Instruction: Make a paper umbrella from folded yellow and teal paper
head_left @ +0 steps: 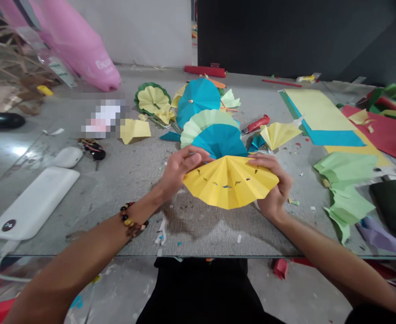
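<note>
A yellow pleated paper fan (229, 182) with small cut-out slits is spread between my two hands above the table. My left hand (180, 168) is closed on its left end, and my right hand (273, 184) grips the right end, fingers over the top and thumb hidden beneath. Just behind the yellow fan are a blue pleated fan (218, 139) and a pale green scalloped fan (201, 121); whether they are joined to it I cannot tell. Farther back sits a blue paper umbrella shape (199, 99).
Left lie a white power bank (34, 202), an earbud case (68, 156) and a pink bag (79, 49). Around the middle are a red utility knife (256, 123) and a folded yellow piece (278, 134). Coloured sheets (319, 108) and green crumpled paper (348, 168) are on the right.
</note>
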`<action>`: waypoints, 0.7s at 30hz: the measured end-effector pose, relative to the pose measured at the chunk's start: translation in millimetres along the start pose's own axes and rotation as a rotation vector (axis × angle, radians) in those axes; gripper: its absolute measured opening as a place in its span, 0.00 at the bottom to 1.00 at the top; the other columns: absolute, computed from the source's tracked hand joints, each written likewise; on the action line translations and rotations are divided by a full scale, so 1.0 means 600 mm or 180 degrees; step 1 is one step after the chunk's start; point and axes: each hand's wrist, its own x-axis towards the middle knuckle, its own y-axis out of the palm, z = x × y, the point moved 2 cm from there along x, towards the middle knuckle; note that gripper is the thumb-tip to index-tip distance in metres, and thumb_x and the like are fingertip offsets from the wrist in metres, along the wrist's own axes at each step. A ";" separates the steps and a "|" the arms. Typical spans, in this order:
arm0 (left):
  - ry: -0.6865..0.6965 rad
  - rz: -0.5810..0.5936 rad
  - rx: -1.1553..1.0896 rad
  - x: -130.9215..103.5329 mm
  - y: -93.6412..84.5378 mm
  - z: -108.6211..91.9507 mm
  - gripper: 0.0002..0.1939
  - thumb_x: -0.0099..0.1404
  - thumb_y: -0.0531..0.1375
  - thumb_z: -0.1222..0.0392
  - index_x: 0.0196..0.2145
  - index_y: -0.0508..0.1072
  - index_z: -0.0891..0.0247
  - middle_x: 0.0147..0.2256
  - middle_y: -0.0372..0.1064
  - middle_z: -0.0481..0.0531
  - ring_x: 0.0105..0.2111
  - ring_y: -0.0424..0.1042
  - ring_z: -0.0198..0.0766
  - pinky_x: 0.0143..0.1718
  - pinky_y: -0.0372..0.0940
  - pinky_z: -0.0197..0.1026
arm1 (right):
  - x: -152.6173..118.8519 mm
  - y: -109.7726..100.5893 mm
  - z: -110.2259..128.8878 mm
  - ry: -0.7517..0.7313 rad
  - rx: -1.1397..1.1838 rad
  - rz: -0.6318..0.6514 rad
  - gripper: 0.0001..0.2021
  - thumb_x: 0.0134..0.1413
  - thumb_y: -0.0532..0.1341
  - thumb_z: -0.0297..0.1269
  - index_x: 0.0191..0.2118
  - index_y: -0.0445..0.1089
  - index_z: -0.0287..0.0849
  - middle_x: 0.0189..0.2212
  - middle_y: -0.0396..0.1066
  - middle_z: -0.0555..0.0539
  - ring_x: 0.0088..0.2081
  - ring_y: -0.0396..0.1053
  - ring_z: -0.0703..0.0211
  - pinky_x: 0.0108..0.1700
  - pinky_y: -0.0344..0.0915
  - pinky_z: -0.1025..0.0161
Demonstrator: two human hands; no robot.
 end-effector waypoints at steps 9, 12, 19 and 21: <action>0.0176 -0.0107 0.0345 0.001 0.010 0.005 0.25 0.59 0.73 0.50 0.51 0.73 0.55 0.37 0.82 0.50 0.38 0.82 0.40 0.38 0.78 0.38 | -0.007 0.008 -0.015 0.0492 0.0630 -0.0197 0.20 0.67 0.55 0.48 0.62 0.66 0.59 0.49 0.77 0.46 0.50 0.77 0.46 0.43 0.76 0.48; 0.0378 -0.0196 0.0335 0.005 0.005 0.006 0.28 0.59 0.73 0.52 0.55 0.71 0.55 0.38 0.80 0.49 0.40 0.81 0.38 0.42 0.77 0.37 | -0.010 0.014 -0.021 0.0445 0.0731 -0.0080 0.26 0.66 0.50 0.61 0.65 0.61 0.62 0.56 0.72 0.45 0.58 0.72 0.41 0.40 0.77 0.49; 0.0262 0.0236 0.0688 -0.003 0.011 0.005 0.21 0.60 0.72 0.52 0.50 0.75 0.56 0.35 0.77 0.49 0.35 0.78 0.36 0.35 0.75 0.34 | -0.010 0.021 -0.004 0.0260 0.0448 0.0438 0.42 0.55 0.63 0.65 0.71 0.45 0.66 0.57 0.69 0.43 0.55 0.74 0.40 0.43 0.78 0.45; 0.0264 0.0229 0.0666 -0.004 0.012 0.002 0.23 0.60 0.72 0.52 0.52 0.75 0.55 0.36 0.76 0.49 0.35 0.78 0.35 0.37 0.75 0.35 | -0.010 0.019 -0.002 0.0258 0.0482 0.0393 0.39 0.59 0.62 0.61 0.70 0.46 0.65 0.55 0.70 0.43 0.53 0.75 0.41 0.44 0.78 0.43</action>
